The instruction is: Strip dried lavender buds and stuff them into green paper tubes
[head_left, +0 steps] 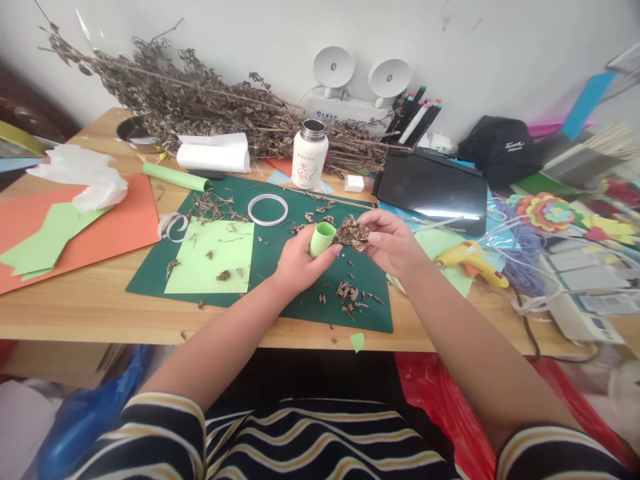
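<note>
My left hand (299,261) is wrapped round a rolled tube of light green paper (323,239), its open end facing up. Beside the tube's mouth, my right hand (393,241) pinches a clump of dried brown leaves (353,233). The left thumb is close to that clump; whether it touches is unclear. Both hands are above a dark green cutting mat (280,280). More crumbled leaves (347,291) lie on the mat below the hands. A square light green sheet (215,260) with leaf bits on it lies to the left.
Behind the mat stand a white bottle (310,157) and a heap of dried plants (190,100). A tape ring (268,210) and another green paper roll (177,177) lie nearer. On the right are a yellow glue gun (473,261) and a black tablet-like panel (433,190). Orange paper (125,227) lies left.
</note>
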Motion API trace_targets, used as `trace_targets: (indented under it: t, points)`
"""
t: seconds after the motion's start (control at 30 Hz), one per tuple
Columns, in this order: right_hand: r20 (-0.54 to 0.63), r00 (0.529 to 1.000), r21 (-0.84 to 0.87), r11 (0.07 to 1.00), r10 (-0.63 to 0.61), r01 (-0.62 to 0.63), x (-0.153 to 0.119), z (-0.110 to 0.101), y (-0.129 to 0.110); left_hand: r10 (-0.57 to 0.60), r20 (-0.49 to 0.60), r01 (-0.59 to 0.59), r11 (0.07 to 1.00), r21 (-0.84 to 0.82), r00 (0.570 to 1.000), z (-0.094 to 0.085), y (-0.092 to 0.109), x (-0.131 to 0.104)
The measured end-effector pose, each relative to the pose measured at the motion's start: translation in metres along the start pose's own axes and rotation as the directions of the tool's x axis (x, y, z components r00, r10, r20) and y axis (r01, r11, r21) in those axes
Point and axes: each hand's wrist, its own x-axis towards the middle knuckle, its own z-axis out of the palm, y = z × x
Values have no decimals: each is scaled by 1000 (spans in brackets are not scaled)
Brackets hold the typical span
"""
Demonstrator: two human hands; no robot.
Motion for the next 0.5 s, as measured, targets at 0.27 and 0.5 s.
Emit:
trace_targets:
  t: [0.27,0.5]
  points:
    - [13,1000,16,1000,10,-10,1,-2,8,-71,19,71,997,29,997,-2,4,4]
    - [52,998,-29,999,-25,26,-2,-7,10,-129,67,132,991,-39,989,-3,8,5]
